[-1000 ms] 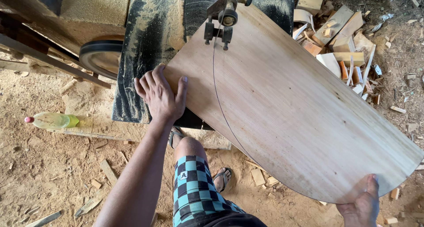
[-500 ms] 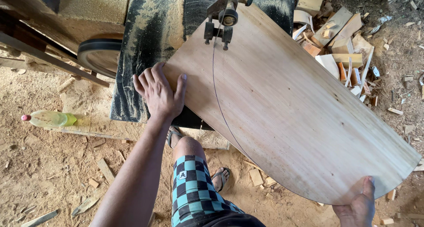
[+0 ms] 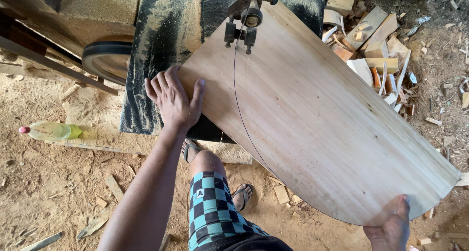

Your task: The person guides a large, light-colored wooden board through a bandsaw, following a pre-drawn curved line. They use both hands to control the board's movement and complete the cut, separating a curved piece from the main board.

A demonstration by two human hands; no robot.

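- Head view showed, at far left, a bottle (image 3: 51,130) lying on its side on the sawdust-covered ground (image 3: 53,187), well apart from the work.
- Next came a dark wheel (image 3: 108,60) beside the saw table (image 3: 156,60), which was dusted with sawdust.
- Our left hand (image 3: 174,98) lay flat and open on the near left corner of the board (image 3: 317,119), fingers spread, gripping nothing; we judged it pressed the panel down and steered it.
- The board rested on the table and reached out to the right over the ground, a thin curved line drawn across it.
- The blade guide (image 3: 243,26) stood over the board's upper edge, right where that line began, so the cut seemingly followed the curve.
- Below the board we saw our leg in checked shorts (image 3: 210,207) and sandalled feet on the ground.
- Our right hand (image 3: 391,226) held the rounded far end from beneath, thumb on top, apparently carrying the overhang level.
- Offcuts (image 3: 371,45) lay heaped on the ground past the table at upper right.
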